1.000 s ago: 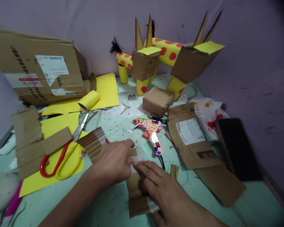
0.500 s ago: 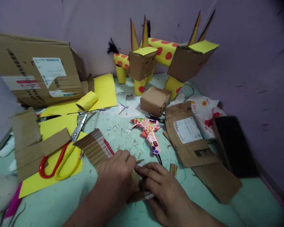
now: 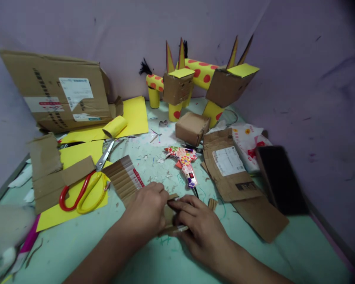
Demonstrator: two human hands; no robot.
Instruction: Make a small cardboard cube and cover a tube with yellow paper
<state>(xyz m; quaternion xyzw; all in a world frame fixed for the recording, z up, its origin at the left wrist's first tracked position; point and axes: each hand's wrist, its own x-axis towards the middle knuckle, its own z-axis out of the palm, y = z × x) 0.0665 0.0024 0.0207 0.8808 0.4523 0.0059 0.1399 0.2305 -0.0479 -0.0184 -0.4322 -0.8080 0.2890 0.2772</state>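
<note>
My left hand is closed on a piece of cardboard low in the middle of the table. From the other side, my right hand grips the same cardboard, its fingers curled over the edge. Much of that piece is hidden under both hands. A ribbed strip of corrugated cardboard with red print runs out beyond my left hand; whether it joins the held piece I cannot tell. Just past my hands lies a flower-patterned glue gun, its nozzle pointing left.
Red-and-yellow-handled scissors rest on yellow paper at left. Two spotted cardboard animals and a small cardboard block stand behind. A flattened carton piece and a phone lie right; a big box stands back left.
The camera view has shifted a little, so the scene sits differently in the frame. Both hands stay on the cardboard, with hardly any change in their grip.
</note>
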